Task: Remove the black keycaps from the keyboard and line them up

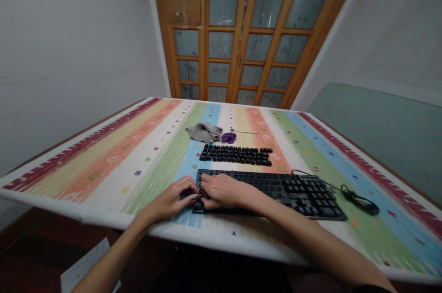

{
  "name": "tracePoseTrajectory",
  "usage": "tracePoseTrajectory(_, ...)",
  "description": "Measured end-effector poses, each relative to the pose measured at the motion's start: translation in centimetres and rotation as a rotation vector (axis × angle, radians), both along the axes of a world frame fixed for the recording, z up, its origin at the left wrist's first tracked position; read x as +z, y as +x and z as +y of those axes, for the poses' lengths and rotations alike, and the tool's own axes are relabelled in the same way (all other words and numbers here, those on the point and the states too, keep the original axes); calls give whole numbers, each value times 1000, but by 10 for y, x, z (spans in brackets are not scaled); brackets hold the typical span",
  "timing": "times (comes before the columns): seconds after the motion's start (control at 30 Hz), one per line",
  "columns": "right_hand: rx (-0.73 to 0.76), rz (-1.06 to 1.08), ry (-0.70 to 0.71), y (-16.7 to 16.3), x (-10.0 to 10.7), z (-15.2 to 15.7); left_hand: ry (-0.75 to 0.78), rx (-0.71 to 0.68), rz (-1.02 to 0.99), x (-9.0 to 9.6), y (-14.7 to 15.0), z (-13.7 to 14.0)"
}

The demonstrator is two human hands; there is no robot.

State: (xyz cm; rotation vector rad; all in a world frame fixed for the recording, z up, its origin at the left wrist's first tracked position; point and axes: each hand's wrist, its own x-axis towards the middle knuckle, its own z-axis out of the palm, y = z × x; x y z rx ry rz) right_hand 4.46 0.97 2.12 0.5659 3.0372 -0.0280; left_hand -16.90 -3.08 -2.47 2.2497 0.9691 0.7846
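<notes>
A black keyboard [304, 192] lies along the near side of the table, its left half largely bare of keycaps and its right end still carrying them. At its left end both my hands work close together. My left hand [177, 196] has thumb and fingers curled in at the keyboard's corner, around a small dark item [199, 197] too small to name. My right hand [221, 190] reaches across the keyboard, fingers bent down beside that item; what its fingertips grip is hidden. Just behind the keyboard, loose black keycaps [236, 155] sit in rows.
Behind the keycaps lie a crumpled grey cloth [203, 132], a purple bundle [228, 137] and a thin rod [247, 133]. The coiled keyboard cable [362, 203] rests to the right. A striped tablecloth [145, 159] covers the table; wooden glazed doors [228, 63] stand beyond.
</notes>
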Motion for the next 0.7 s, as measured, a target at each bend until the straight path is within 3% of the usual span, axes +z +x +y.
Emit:
tracePoseTrajectory(0.27,67,-21,56,-2,-8,5,-34,19,79,0,2,-2)
tracePoseTrajectory(0.7,18,12,78,-4,-14,2,-23,24,138,1,6,-4)
